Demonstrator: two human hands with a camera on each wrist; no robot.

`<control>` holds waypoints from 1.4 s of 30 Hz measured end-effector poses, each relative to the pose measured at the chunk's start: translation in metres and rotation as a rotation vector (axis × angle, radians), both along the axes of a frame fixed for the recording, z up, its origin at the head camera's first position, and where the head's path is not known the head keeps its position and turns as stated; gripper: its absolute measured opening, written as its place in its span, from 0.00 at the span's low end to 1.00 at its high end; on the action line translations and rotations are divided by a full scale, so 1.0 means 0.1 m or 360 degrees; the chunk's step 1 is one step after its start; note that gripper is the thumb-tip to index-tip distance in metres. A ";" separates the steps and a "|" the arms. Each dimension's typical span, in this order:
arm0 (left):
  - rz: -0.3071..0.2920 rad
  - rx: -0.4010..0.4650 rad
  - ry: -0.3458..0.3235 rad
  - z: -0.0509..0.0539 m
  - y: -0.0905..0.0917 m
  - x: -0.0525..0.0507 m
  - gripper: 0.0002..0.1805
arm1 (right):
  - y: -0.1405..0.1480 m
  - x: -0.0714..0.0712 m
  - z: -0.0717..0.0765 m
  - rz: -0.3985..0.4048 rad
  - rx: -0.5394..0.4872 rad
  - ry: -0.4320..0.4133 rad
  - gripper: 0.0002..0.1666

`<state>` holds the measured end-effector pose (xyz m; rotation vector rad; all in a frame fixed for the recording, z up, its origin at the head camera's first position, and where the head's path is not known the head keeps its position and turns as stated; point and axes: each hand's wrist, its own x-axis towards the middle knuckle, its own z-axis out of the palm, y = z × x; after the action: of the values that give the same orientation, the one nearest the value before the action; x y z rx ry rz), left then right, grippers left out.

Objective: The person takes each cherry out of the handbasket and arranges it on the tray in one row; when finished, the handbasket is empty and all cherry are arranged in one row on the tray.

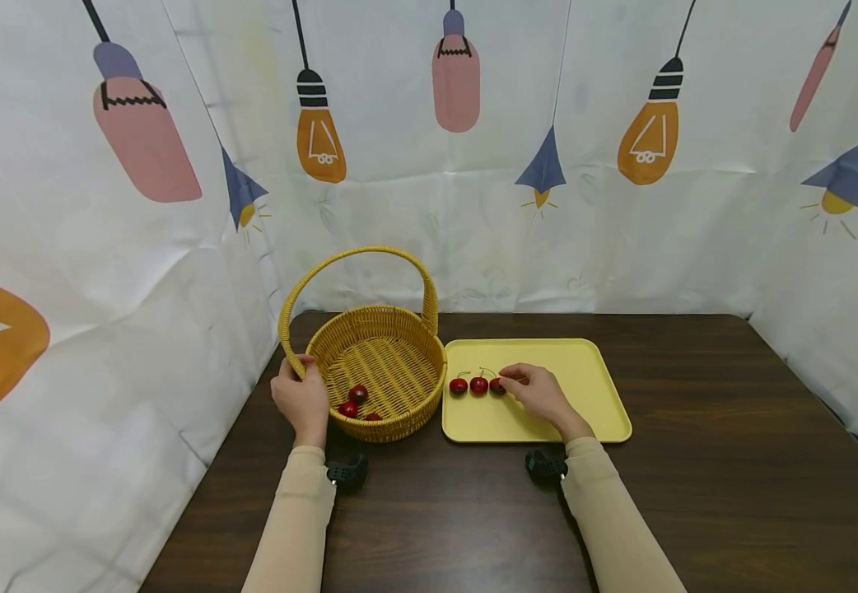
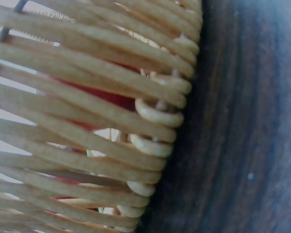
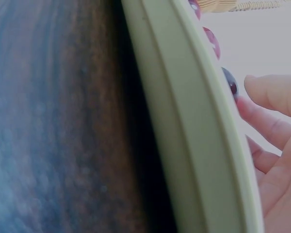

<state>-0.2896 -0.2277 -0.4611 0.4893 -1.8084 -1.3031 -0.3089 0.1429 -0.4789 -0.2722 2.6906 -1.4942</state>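
The left hand grips the base of the yellow wicker basket's handle at its left side. Inside the basket several dark red cherries lie towards the front left; red shows through the weave in the left wrist view. On the yellow tray, three cherries with stems form a row near the left edge. The right hand is at the rightmost cherry. In the right wrist view, a finger of that hand touches the dark cherry, thumb apart from it.
Basket and tray stand side by side on a dark wooden table, the basket on the left. Behind and beside the table hangs a white curtain printed with lamps and bulbs. The basket's tall handle arches above its rim.
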 end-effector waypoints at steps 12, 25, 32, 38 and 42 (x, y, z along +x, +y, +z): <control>-0.0020 0.0007 -0.0003 -0.01 0.00 0.01 0.07 | -0.08 0.04 0.19 -0.0156 -0.0014 0.0380 0.15; 0.0050 -0.0005 -0.0012 0.00 0.00 -0.01 0.07 | -0.83 0.40 0.42 0.0105 -0.0244 0.0746 0.09; 0.0042 -0.0009 -0.0026 -0.01 0.00 0.01 0.07 | -1.10 0.58 0.41 0.0380 -0.0274 0.0841 0.09; 0.0043 0.0044 -0.0018 0.01 -0.01 0.02 0.07 | -1.26 0.63 0.39 0.0529 -0.0148 0.0836 0.11; 0.0037 0.0057 -0.0032 0.02 -0.01 0.01 0.08 | -1.38 0.59 0.44 0.0519 -0.0052 0.0728 0.12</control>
<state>-0.2882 -0.2286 -0.4596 0.5432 -1.7934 -1.3213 -0.2498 0.0049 -0.4349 -1.1185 2.7457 -1.5210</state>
